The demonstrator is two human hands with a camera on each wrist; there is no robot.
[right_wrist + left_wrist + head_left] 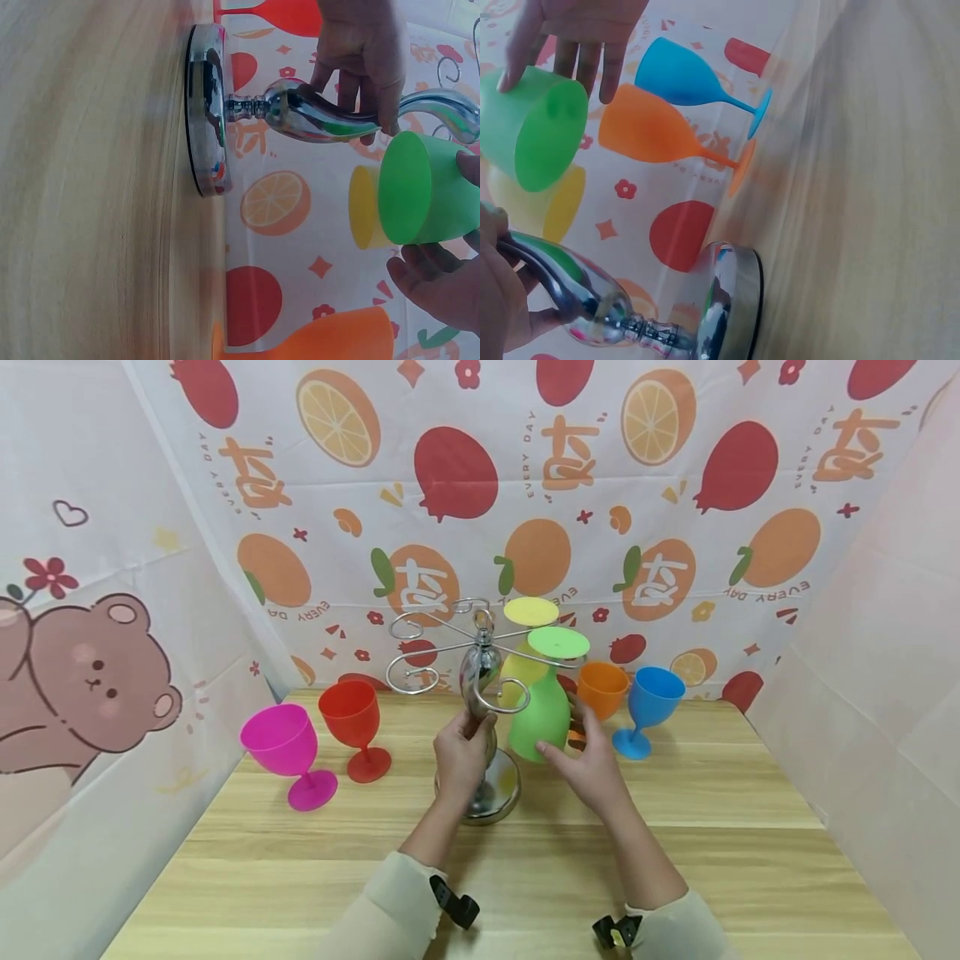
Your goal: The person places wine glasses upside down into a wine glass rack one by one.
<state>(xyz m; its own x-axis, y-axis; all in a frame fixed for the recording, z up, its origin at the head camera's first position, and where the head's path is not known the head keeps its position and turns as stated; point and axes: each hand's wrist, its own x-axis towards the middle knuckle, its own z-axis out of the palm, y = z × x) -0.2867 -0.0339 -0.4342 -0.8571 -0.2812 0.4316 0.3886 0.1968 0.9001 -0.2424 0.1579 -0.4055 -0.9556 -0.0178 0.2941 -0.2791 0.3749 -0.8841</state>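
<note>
My left hand (462, 756) grips the curved stem of a chrome goblet rack (487, 789), which stands upright with curled wire arms at its top. A green goblet (542, 718) hangs upside down by its foot from one of the right-hand arms. My right hand (588, 768) is at the bowl of that goblet, its thumb touching the near side. In the left wrist view the fingers (589, 64) of this hand are fairly straight beside the bowl. Behind the green goblet hangs a yellow goblet (531, 612), also upside down and partly hidden.
Upright on the wooden table (420, 893) stand a pink goblet (281, 742) and a red goblet (351, 714) to the left. On the right are an orange goblet (602, 685), partly hidden by my right hand, and a blue goblet (654, 697). Printed cloth (585, 493) encloses the table.
</note>
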